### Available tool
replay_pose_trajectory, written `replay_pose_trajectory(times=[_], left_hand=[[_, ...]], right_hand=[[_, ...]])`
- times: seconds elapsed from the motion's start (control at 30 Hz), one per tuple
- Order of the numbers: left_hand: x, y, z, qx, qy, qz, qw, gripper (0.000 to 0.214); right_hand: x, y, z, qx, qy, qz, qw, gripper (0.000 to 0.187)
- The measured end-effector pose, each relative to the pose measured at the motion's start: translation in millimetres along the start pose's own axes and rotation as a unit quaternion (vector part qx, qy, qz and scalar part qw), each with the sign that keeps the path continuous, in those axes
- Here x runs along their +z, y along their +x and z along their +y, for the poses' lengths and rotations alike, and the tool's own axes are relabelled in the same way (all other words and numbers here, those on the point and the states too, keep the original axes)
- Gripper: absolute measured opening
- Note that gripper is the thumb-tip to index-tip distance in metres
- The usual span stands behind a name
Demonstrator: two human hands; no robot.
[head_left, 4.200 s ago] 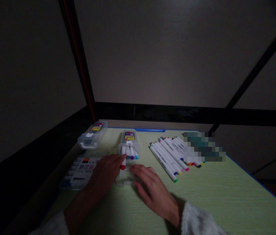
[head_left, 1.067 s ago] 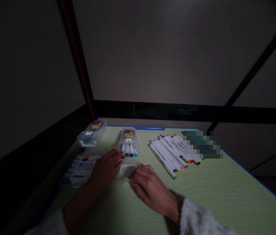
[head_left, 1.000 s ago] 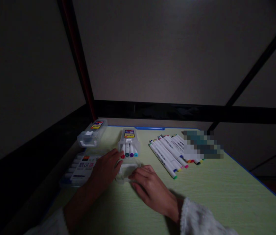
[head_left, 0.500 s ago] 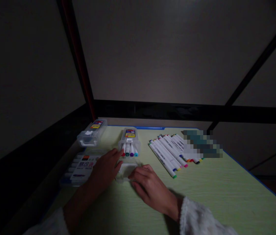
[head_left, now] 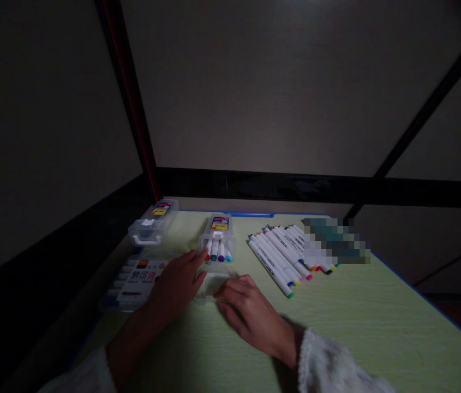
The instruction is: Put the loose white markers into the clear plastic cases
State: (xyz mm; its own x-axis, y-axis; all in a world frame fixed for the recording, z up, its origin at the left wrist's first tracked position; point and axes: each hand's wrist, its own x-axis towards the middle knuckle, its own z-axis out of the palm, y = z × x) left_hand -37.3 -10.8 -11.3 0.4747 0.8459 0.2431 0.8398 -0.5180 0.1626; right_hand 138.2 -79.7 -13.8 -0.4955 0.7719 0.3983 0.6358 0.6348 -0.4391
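Near the middle of the table stands a clear plastic marker case (head_left: 225, 240). White markers (head_left: 221, 252) with red, green, purple and light blue ends show in its open front. My left hand (head_left: 178, 277) reaches over from the left, fingers stretched and thumb apart, with its fingertips at the red-ended marker by the case's left corner. Closer to me lies a clear plastic lid (head_left: 216, 283) with a pale handle. My right hand (head_left: 250, 311) has its fingers curled on the lid's right side; the fingertips are partly hidden.
A closed clear case (head_left: 157, 221) stands at the back left. In front of it, a clear pack of markers (head_left: 130, 284) is partly behind my left arm. Several loose white markers (head_left: 275, 262) lie fanned out on the right, beside a blurred dark green patch (head_left: 336, 240).
Both hands keep almost the same pose. The marker case sits very slightly further right, and the lid's near edge appears a touch higher.
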Motion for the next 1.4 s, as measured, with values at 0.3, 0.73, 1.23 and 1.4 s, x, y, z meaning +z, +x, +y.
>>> replay_pose_trajectory(times=[0.3, 0.73, 1.23, 1.4], left_hand=[[-2.0, 0.5, 4.1, 0.011, 0.033, -0.008, 0.999, 0.045], [3.1, -0.6, 2.5, 0.082, 0.025, 0.051, 0.995, 0.037], [4.0, -5.9, 21.3, 0.136, 0.005, 0.075, 0.988, 0.034], [5.4, -8.4, 26.5, 0.129, -0.016, 0.096, 0.987, 0.031]], right_hand=[[-1.1, -1.2, 2.0, 0.001, 0.006, -0.002, 1.000, 0.018], [-7.4, -7.1, 9.8, -0.015, -0.057, -0.018, 0.998, 0.018], [-23.1, -16.9, 27.2, -0.045, -0.053, 0.000, 0.998, 0.020], [-26.1, -19.9, 29.1, -0.042, -0.043, -0.002, 0.998, 0.021]])
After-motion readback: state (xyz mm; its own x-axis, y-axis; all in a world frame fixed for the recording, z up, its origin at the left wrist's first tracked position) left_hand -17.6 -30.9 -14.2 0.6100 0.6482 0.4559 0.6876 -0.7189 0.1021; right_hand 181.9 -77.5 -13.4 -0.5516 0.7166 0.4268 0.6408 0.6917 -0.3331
